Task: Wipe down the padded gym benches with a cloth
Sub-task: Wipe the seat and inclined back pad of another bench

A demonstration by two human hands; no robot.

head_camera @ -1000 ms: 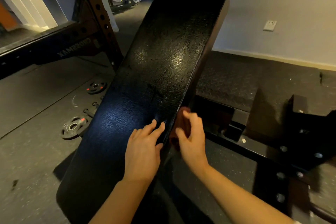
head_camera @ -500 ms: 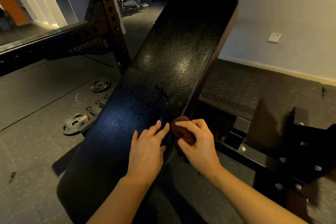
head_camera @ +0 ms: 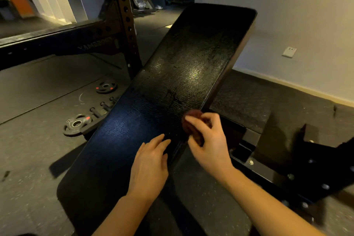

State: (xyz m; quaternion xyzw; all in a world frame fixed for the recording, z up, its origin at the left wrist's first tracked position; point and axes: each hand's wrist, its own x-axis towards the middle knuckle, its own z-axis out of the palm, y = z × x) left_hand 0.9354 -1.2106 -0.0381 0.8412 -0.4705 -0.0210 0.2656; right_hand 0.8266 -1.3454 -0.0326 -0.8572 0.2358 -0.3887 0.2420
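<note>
Centre of the frame, running from lower left up to the upper middle: a long black padded bench (head_camera: pixel 183 74), tilted upward, its textured skin catching a glare patch about halfway along. Lower centre: left hand (head_camera: pixel 151 163) laid flat on the pad near its right edge, fingers straight and slightly spread, gripping nothing, probably bracing the pad so it does not shift under rubbing. Just to its right, at the pad's right edge: right hand (head_camera: pixel 206 140), fingers curled and pinched round a small bunched reddish-brown cloth (head_camera: pixel 192 120), held wadded rather than spread, likely to press firmly along the narrow rim and side of the padding. Cloth touching or just beside the edge; exact contact hard to judge in the dim light. Judging by position, edge-wiping in hand, with the long upper stretch of pad possibly yet to be covered. Left of the bench, on the dark rubber floor: two weight plates (head_camera: pixel 77 123), well apart from the hands. Upper left: perforated rack upright (head_camera: pixel 124 15) standing behind the pad. Right side: pale wall with a socket (head_camera: pixel 289 51).
</note>
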